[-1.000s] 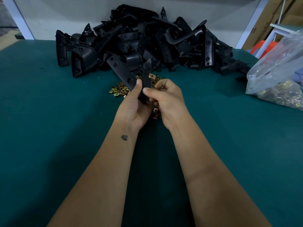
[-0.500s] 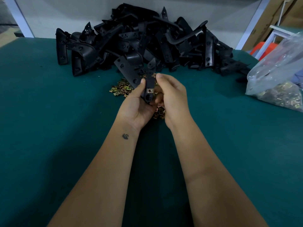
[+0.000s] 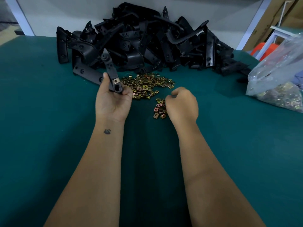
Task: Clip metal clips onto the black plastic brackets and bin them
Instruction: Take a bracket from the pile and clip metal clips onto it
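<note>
From the head view, the left hand [image 3: 114, 102] grips one black bracket [image 3: 110, 72] by its lower end, fingers and thumb curled round it, so that the bracket stands nearly upright and tilts a little away from the person. One metal clip [image 3: 116, 81] already sits on that bracket just above the left thumb, so at least one clip is on; whether this bracket takes more I cannot tell. The right hand [image 3: 182, 104], just to the right of the left one and apart from it, hovers knuckles-up with its fingers curled down toward a small cluster of loose clips [image 3: 159, 109] lying right at its fingertips. Whether it already pinches a clip cannot be told, since the fingertips are turned under. Beyond both hands, between them and the far wall, a larger scatter of clips [image 3: 147, 86] lies on the green table [image 3: 49, 128], and behind that rises a big heap of brackets [image 3: 147, 41], none of which visibly carries a clip. Far to the right of the right hand sits a clear plastic bag [image 3: 278, 82] holding more clips. No bin shows in this view, so nothing can be said of how many finished pieces are put away. Judging by the heap and the loose clips, most of the work looks to be still ahead, with the current bracket partway through clipping and not yet binned.
</note>
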The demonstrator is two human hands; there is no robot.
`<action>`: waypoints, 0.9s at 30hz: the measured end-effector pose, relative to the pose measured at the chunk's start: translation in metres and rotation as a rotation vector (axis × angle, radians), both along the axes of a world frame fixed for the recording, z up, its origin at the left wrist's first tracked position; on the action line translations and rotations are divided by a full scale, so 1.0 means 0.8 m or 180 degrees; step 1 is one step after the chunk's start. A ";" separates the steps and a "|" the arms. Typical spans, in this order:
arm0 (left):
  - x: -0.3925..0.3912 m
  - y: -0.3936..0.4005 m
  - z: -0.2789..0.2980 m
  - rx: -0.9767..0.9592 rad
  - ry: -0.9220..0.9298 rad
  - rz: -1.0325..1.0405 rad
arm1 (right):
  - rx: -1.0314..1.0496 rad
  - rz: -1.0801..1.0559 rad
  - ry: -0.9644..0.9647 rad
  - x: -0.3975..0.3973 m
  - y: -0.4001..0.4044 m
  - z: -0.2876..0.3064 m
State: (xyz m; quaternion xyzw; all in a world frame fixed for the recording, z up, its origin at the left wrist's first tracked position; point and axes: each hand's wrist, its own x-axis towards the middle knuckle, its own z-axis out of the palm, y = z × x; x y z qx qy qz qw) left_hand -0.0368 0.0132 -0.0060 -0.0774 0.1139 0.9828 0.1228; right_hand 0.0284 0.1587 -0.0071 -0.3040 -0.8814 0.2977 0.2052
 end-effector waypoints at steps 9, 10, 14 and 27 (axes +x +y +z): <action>-0.007 -0.006 -0.001 0.0104 -0.0045 0.0099 | 0.1548 0.1009 -0.0059 -0.021 -0.036 -0.015; -0.006 -0.005 -0.001 0.0077 -0.0036 0.0085 | 0.1577 0.0994 -0.0129 -0.023 -0.037 -0.016; -0.006 0.000 -0.001 -0.0040 0.0004 -0.0021 | 0.1506 0.0853 -0.0117 -0.028 -0.033 -0.017; 0.004 0.015 0.001 -0.1213 0.0335 -0.0438 | -0.1744 0.0955 0.1529 -0.013 -0.027 0.004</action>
